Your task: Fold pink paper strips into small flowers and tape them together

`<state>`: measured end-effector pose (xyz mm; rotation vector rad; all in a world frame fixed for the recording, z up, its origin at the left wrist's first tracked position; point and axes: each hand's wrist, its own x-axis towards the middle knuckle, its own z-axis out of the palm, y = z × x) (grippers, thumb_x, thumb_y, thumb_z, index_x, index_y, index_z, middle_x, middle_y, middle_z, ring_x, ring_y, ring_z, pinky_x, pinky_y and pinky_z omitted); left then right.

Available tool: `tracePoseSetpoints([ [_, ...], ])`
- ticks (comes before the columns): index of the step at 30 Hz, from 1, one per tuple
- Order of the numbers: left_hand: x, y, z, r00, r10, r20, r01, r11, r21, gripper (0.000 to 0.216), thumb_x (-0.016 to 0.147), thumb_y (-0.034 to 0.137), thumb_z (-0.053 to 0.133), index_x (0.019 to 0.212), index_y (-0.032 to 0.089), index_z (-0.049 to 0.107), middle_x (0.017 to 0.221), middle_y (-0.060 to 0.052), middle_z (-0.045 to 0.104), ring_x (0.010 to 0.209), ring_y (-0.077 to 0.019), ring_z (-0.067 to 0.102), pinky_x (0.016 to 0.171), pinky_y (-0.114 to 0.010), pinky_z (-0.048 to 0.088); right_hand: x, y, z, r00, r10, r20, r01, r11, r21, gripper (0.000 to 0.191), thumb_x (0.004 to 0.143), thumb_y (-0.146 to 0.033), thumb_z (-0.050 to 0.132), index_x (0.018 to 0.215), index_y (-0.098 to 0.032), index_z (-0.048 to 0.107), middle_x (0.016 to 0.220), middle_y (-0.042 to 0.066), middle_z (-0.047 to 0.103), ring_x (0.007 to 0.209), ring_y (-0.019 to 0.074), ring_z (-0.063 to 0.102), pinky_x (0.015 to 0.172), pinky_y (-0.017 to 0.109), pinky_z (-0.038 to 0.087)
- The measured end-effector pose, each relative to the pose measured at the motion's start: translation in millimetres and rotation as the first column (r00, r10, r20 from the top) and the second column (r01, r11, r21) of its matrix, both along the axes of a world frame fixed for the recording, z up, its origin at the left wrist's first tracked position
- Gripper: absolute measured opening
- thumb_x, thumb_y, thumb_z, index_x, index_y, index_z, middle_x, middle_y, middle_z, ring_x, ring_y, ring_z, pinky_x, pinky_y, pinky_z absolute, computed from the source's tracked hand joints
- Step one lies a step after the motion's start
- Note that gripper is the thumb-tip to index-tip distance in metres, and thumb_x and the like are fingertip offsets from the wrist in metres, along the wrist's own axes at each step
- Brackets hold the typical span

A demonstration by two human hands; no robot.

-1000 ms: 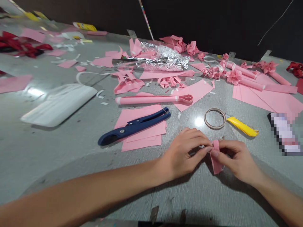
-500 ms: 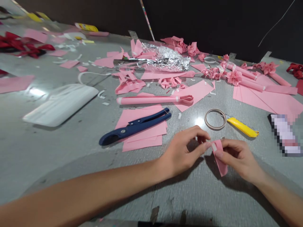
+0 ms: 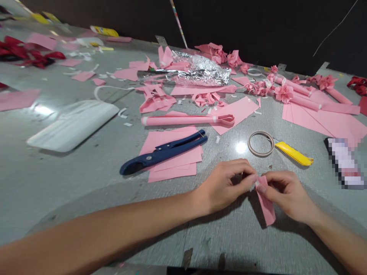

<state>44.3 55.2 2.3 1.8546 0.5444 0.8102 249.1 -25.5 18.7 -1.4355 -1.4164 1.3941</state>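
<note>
Left hand (image 3: 226, 185), right hand (image 3: 286, 193) pinch strip (image 3: 267, 208), perhaps taped.

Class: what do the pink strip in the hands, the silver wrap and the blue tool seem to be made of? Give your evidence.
The pink strip: thin matte paper, it seems; it holds flat folds. The silver wrap: likely aluminium foil; shiny, sharply crinkled. The blue tool: probably plastic handles; smooth, slight sheen.

desk (image 3: 71, 183): grey, shiny
mid: blue scissors (image 3: 163, 152) on pink paper sheets (image 3: 174, 162), pink roll (image 3: 186, 120)
right: tape ring (image 3: 260, 143) w/ yellow cutter (image 3: 294, 153)
back: foil (image 3: 200, 70)
left: white mask (image 3: 73, 124)
</note>
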Motion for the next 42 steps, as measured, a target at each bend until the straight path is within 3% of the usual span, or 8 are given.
tracePoseSetpoints([
  [6, -1, 1, 2.3, 1.000, -0.004, -0.007, 0.004, 1.000, -0.024, 0.021, 0.106, 0.026, 0.064, 0.090, 0.018, 0.077, 0.082, -0.003, 0.077, 0.073, -0.0151, 0.069, 0.068, -0.027, 0.054, -2, 0, -1.7, 0.999, -0.053, -0.004, 0.053, 0.998, -0.025, 0.049, 0.096, -0.060, 0.079, 0.068, -0.022, 0.065, 0.063, -0.002, 0.054, 0.061, 0.0141, 0.047, 0.058, 0.029, 0.040],
  [12, 0, -1, 0.3, 0.999, -0.046, -0.022, 0.046, 0.999, -0.023, 0.018, 0.101, 0.020, 0.065, 0.086, 0.018, 0.075, 0.079, -0.002, 0.075, 0.070, -0.0141, 0.068, 0.068, -0.026, 0.054, 6, 3, 4.1, 0.996, -0.012, -0.085, 0.006, 0.998, -0.068, 0.039, 0.096, -0.058, 0.081, 0.086, -0.021, 0.078, 0.070, 0.002, 0.069, 0.059, 0.0147, 0.059, 0.056, 0.028, 0.049],
  [17, 0, -1, 0.2, 0.999, -0.035, -0.041, 0.036, 0.999, 0.034, 0.016, 0.097, 0.017, 0.063, 0.083, 0.019, 0.071, 0.078, -0.001, 0.074, 0.070, -0.0139, 0.067, 0.069, -0.027, 0.053, 11, 3, 5.5, 0.994, 0.042, -0.101, -0.053, 0.994, -0.099, 0.037, 0.100, -0.053, 0.078, 0.085, -0.019, 0.077, 0.071, 0.003, 0.073, 0.058, 0.0144, 0.064, 0.058, 0.028, 0.056],
  [22, -1, -3, -3.1, 0.996, -0.013, -0.087, 0.027, 0.985, 0.168, 0.021, 0.106, 0.025, 0.063, 0.087, 0.020, 0.072, 0.079, 0.000, 0.077, 0.074, -0.0152, 0.070, 0.080, -0.034, 0.050, 7, 2, 5.7, 0.992, 0.059, -0.110, -0.076, 0.985, -0.155, 0.033, 0.097, -0.051, 0.081, 0.088, -0.019, 0.078, 0.073, 0.002, 0.072, 0.057, 0.0135, 0.065, 0.054, 0.027, 0.056],
  [27, -3, -7, -2.1, 0.984, 0.117, -0.137, -0.060, 0.930, 0.364, 0.022, 0.113, 0.027, 0.059, 0.096, 0.022, 0.072, 0.090, 0.001, 0.080, 0.085, -0.0176, 0.071, 0.089, -0.040, 0.039, 8, 4, 3.1, 0.993, -0.018, -0.119, -0.002, 0.987, -0.161, 0.040, 0.094, -0.058, 0.084, 0.083, -0.020, 0.077, 0.071, 0.002, 0.072, 0.056, 0.0145, 0.066, 0.056, 0.029, 0.059],
  [31, -4, -11, 2.4, 0.959, 0.279, -0.056, -0.212, 0.831, 0.515, 0.018, 0.112, 0.023, 0.062, 0.097, 0.023, 0.072, 0.090, 0.001, 0.075, 0.085, -0.0197, 0.064, 0.090, -0.041, 0.034, 6, 2, -2.2, 0.987, -0.076, -0.139, 0.057, 0.989, -0.133, 0.044, 0.096, -0.061, 0.082, 0.084, -0.019, 0.078, 0.074, 0.005, 0.075, 0.057, 0.0152, 0.067, 0.057, 0.030, 0.059],
  [36, -4, -14, 3.3, 0.949, 0.311, -0.044, -0.203, 0.713, 0.672, 0.016, 0.109, 0.018, 0.063, 0.097, 0.022, 0.074, 0.088, 0.000, 0.074, 0.084, -0.0216, 0.059, 0.091, -0.043, 0.032, -1, 0, -5.1, 0.989, -0.106, -0.105, 0.099, 0.993, -0.069, 0.034, 0.097, -0.050, 0.082, 0.082, -0.020, 0.080, 0.069, 0.003, 0.071, 0.059, 0.0156, 0.065, 0.057, 0.029, 0.055],
  [42, -5, -15, 4.7, 0.948, 0.311, -0.063, -0.181, 0.696, 0.695, 0.016, 0.110, 0.015, 0.061, 0.102, 0.021, 0.074, 0.089, 0.001, 0.077, 0.083, -0.0206, 0.059, 0.093, -0.044, 0.032, -4, -2, -1.0, 0.990, -0.093, 0.103, 0.070, 0.975, 0.210, 0.025, 0.103, -0.031, 0.074, 0.080, -0.023, 0.082, 0.066, 0.001, 0.070, 0.063, 0.0160, 0.061, 0.062, 0.030, 0.047],
])
